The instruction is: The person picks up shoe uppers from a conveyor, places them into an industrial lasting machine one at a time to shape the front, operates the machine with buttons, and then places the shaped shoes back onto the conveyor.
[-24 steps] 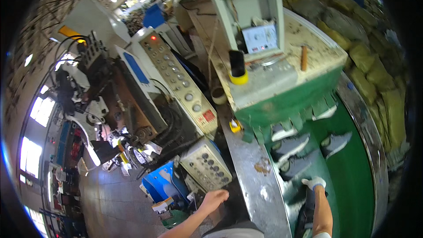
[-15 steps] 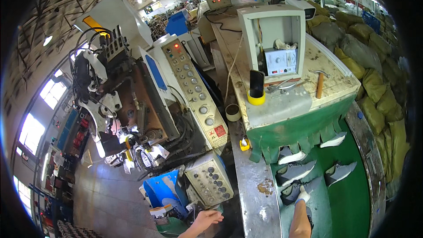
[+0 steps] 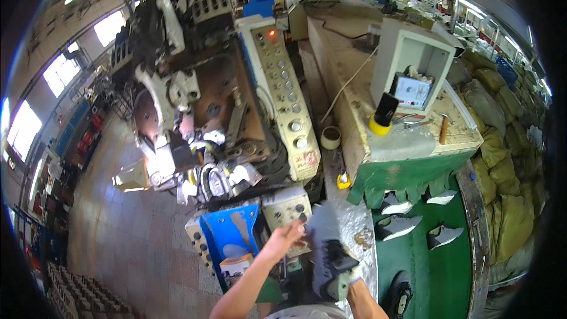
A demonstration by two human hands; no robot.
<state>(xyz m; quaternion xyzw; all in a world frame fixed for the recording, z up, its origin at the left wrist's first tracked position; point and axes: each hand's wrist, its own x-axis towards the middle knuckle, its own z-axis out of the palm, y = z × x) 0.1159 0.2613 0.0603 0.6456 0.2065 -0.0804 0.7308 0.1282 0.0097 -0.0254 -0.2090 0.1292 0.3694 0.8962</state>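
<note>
A dark grey shoe upper [image 3: 326,248] stands upright in front of me, its toe up and slightly blurred. Low on its right side, my right hand [image 3: 355,274], partly covered in white, grips the heel end; most of its fingers are behind the shoe. A pale greenish shoe last [image 3: 339,288] shows in the shoe's opening. My left hand [image 3: 287,240] is just left of the toe, fingers loosely stretched toward it and holding nothing; whether they touch it I cannot tell. Behind that hand is a control box with knobs [image 3: 283,211].
At the left stands a machine with metal clamps [image 3: 215,180] and a long button panel [image 3: 287,88]. Below it sits a blue holder [image 3: 227,227]. On the right, several grey shoes [image 3: 400,226] rest on a green conveyor belt [image 3: 434,266] beside a metal ledge [image 3: 364,224].
My right hand has lifted a grey shoe off the conveyor and brought it left before me. My left hand has moved up toward its toe. The view has shifted.
</note>
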